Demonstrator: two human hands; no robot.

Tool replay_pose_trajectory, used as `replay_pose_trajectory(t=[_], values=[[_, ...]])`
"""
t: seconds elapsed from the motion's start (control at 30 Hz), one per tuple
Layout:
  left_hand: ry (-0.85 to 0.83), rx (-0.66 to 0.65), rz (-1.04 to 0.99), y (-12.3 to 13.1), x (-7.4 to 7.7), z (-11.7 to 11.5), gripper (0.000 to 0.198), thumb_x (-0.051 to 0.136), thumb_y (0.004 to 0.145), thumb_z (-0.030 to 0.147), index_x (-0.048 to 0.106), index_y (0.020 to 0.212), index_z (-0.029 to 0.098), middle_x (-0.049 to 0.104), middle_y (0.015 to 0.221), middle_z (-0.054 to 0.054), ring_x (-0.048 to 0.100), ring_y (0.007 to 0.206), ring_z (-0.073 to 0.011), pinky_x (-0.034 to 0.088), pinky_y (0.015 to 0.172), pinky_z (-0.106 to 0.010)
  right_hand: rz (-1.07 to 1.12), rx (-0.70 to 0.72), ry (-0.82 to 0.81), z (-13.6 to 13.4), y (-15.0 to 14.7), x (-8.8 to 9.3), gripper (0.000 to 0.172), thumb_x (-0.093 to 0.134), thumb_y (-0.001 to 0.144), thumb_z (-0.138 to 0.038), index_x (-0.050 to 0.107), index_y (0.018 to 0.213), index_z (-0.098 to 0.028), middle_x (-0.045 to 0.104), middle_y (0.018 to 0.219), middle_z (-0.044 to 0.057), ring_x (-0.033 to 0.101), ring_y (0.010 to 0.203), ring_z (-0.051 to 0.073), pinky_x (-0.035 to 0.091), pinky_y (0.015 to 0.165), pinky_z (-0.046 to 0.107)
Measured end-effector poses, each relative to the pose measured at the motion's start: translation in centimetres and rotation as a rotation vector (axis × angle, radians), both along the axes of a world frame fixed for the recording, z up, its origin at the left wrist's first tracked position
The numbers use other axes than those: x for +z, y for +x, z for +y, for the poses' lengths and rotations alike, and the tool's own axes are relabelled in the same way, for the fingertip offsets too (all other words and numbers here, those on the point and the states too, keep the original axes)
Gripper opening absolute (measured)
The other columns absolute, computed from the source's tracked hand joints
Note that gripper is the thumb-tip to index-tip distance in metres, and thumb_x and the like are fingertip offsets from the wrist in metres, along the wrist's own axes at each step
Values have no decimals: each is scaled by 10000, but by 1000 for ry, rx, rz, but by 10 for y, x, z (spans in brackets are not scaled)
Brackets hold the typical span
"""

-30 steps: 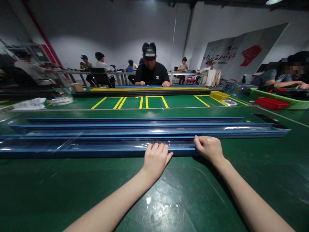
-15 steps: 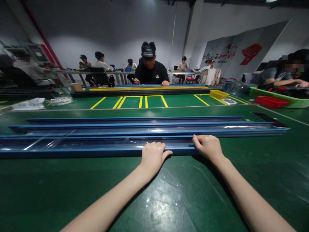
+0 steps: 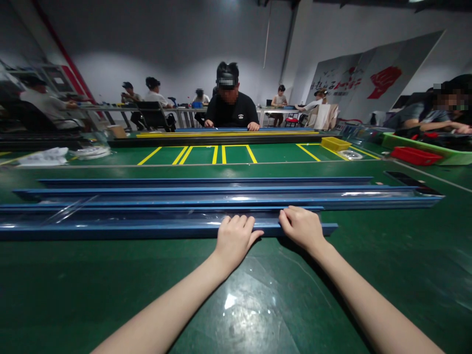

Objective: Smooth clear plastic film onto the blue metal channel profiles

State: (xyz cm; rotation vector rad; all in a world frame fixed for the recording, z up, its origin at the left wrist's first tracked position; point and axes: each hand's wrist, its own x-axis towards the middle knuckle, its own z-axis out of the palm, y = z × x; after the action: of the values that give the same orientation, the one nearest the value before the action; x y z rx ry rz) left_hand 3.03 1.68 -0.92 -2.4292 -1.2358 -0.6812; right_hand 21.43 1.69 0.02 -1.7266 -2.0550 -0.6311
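A long blue channel (image 3: 147, 231) lies nearest me across the green table (image 3: 110, 280), with clear film inside it. My left hand (image 3: 236, 238) rests over its front edge, fingers curled into the channel and thumb pointing right. To the right, near the channel's right end, my right hand (image 3: 302, 227) is closed, thumb and forefinger together at the channel; what it pinches, if anything, is too small to make out. Two more blue channels lie parallel behind, the middle one (image 3: 258, 201) reaching further right than the rear one (image 3: 202, 183).
A dark flat phone-like object (image 3: 413, 183) lies at the right end of the channels. Further back are a yellow tray (image 3: 335, 143), a red tray (image 3: 416, 156) and a green bin (image 3: 457, 156). A person (image 3: 236, 110) works across the table; others sit around.
My right hand has moved left, closer to my left hand, and the near channel's right end now shows beyond it. The clear film at the left has shifted.
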Motion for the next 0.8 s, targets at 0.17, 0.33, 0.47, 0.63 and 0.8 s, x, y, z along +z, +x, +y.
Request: replay_pose_trajectory(t=[0.17, 0.33, 0.47, 0.63, 0.8], values=[[-9, 15, 14, 0, 1, -1, 291, 450, 798, 450, 525, 792, 169, 574, 690, -20, 516, 664, -168, 288, 608, -301, 10, -44, -23, 3, 0, 3, 385, 361, 798, -287, 583, 505, -174, 585, 533, 26, 471, 473, 96, 214, 485, 242], [-19, 5, 12, 0, 0, -1, 295, 432, 811, 441, 524, 864, 166, 590, 744, -33, 520, 697, -171, 303, 629, -303, 5, 14, 84, 4, 3, 0, 452, 339, 827, -328, 564, 471, -164, 546, 475, 24, 437, 437, 84, 208, 475, 237], [-2, -25, -20, -2, -1, 0, 306, 421, 823, 398, 503, 983, 150, 603, 815, -47, 526, 725, -175, 323, 651, -306, -27, 125, 191, 6, 7, -2, 520, 304, 855, -382, 532, 444, -159, 501, 436, 18, 411, 426, 77, 205, 467, 235], [-16, -118, -50, -2, 0, 1, 248, 421, 819, 294, 494, 1004, 146, 599, 876, -54, 527, 772, -177, 343, 682, -306, -11, 122, 231, 8, 14, -1, 549, 290, 865, -389, 508, 415, -162, 475, 405, 11, 386, 399, 70, 207, 460, 233], [38, -193, -131, -2, 2, -1, 227, 414, 824, 254, 494, 1014, 159, 594, 972, -55, 509, 902, -175, 318, 817, -333, 8, 63, 223, 5, 31, -1, 544, 285, 860, -368, 489, 401, -160, 474, 399, 13, 382, 387, 70, 201, 452, 233]])
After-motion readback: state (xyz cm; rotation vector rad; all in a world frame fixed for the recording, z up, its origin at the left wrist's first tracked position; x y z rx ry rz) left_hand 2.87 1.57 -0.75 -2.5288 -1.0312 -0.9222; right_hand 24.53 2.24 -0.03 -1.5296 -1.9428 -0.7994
